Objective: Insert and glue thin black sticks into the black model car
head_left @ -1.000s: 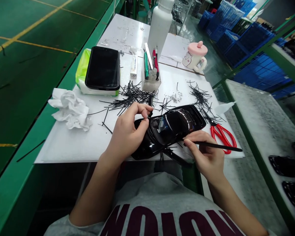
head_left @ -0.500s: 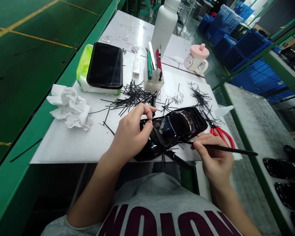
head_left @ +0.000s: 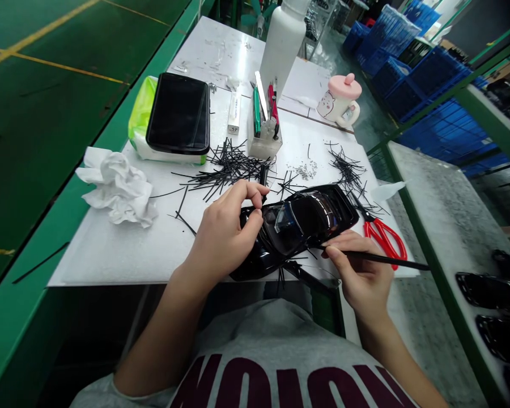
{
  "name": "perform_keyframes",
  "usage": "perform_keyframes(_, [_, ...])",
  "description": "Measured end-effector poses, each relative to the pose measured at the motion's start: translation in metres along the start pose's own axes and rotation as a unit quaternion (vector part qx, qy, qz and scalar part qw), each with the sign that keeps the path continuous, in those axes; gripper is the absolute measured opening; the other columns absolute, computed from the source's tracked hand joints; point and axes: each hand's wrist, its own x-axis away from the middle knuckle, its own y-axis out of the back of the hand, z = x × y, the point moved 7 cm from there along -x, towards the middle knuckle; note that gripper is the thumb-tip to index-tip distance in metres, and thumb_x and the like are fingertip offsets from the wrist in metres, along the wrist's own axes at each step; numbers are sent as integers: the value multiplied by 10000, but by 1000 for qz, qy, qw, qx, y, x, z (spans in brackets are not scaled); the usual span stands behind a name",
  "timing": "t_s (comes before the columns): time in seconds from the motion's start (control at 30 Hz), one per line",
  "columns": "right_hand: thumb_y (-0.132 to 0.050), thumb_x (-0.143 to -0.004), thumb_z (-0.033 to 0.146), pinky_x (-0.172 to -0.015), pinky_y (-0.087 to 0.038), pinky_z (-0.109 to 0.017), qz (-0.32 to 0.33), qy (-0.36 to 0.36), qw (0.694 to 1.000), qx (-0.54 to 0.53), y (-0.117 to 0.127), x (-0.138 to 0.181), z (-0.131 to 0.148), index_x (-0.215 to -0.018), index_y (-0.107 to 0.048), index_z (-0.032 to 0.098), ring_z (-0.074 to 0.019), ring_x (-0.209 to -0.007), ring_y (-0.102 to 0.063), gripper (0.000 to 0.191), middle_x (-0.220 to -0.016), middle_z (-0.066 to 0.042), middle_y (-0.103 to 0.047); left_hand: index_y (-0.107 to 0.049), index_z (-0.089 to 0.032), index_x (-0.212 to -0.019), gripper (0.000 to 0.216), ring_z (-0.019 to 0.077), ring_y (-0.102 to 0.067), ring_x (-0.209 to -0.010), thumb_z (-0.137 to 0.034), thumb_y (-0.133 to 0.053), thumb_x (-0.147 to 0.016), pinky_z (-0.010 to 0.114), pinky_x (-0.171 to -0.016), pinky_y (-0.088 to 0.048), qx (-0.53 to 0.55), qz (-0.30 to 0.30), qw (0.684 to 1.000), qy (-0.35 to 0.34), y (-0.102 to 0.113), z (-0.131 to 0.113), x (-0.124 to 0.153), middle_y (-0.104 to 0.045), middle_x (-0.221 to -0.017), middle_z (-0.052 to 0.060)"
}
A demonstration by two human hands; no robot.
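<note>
My left hand [head_left: 223, 235] grips a glossy black model car body [head_left: 301, 221] at its near end, with the fingertips on the shell. The car body rests on the white board at the table's front edge, and thin black strips cling around its lower side. My right hand [head_left: 359, 269] holds a thin black stick [head_left: 385, 260] like a pen, with its tip at the car's side. Red-handled scissors [head_left: 382, 241] lie just beyond that hand. Loose black strips [head_left: 229, 167] lie in heaps behind the car.
A black phone [head_left: 178, 113] lies on a green wipes pack. Crumpled tissue [head_left: 118, 190] sits left, and a tool holder [head_left: 263, 141] stands behind the strips. Further back are a white bottle [head_left: 283, 51] and a pink-lidded mug [head_left: 342, 99]. Black shells [head_left: 488, 290] lie on the right-hand bench.
The stick has swung a little, and its outer end now points lower right. My right hand has shifted slightly on the car's side. The car body has turned slightly in my left hand.
</note>
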Motion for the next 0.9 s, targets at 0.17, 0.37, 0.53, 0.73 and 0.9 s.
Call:
perform_keyframes(0.17, [-685, -858, 127, -720, -512, -387, -8, -12, 1000, -2, 1, 0, -3, -827, -663, 232, -207, -777, -657, 112, -779, -17, -693, -456, -232, -845, 157, 241, -632, -1144, -83, -496, -872, 400, -980, -489, 6, 0, 1000, 2, 0, 1, 0, -676, -1120, 49])
perform_keyframes(0.37, [-683, -850, 86, -714, -498, -381, -2, 5, 1000, -3, -1, 0, 0, -845, -672, 236, -198, -762, -648, 150, -783, -10, -692, -456, -232, -852, 162, 235, -624, -1161, -78, -498, -881, 394, -984, -490, 8, 4, 1000, 8, -1, 2, 0, -672, -1127, 45])
perform_keyframes(0.53, [-697, -846, 95, -702, -491, -381, 6, 2, 1000, 7, -1, -1, 1, -844, -673, 231, -198, -763, -641, 138, -795, -16, -691, -454, -230, -851, 172, 225, -635, -1130, -67, -499, -881, 386, -971, -483, 5, 0, 1000, 5, -1, 1, 1, -673, -1128, 39])
perform_keyframes(0.73, [-684, -859, 103, -701, -510, -375, 2, 2, 1000, -1, 3, -4, 1, -834, -669, 232, -202, -782, -652, 132, -772, -14, -691, -453, -233, -850, 169, 228, -630, -1144, -74, -502, -882, 388, -972, -477, 4, 2, 1000, 7, -1, 2, 0, -674, -1130, 40])
perform_keyframes(0.9, [-684, -866, 125, -684, -505, -379, 8, -11, 1000, 4, 1, -2, -1, -833, -662, 231, -200, -762, -648, 112, -792, -25, -691, -453, -234, -847, 166, 230, -629, -1141, -78, -497, -882, 391, -973, -480, 6, 1, 1000, 7, -1, 2, 1, -674, -1122, 45])
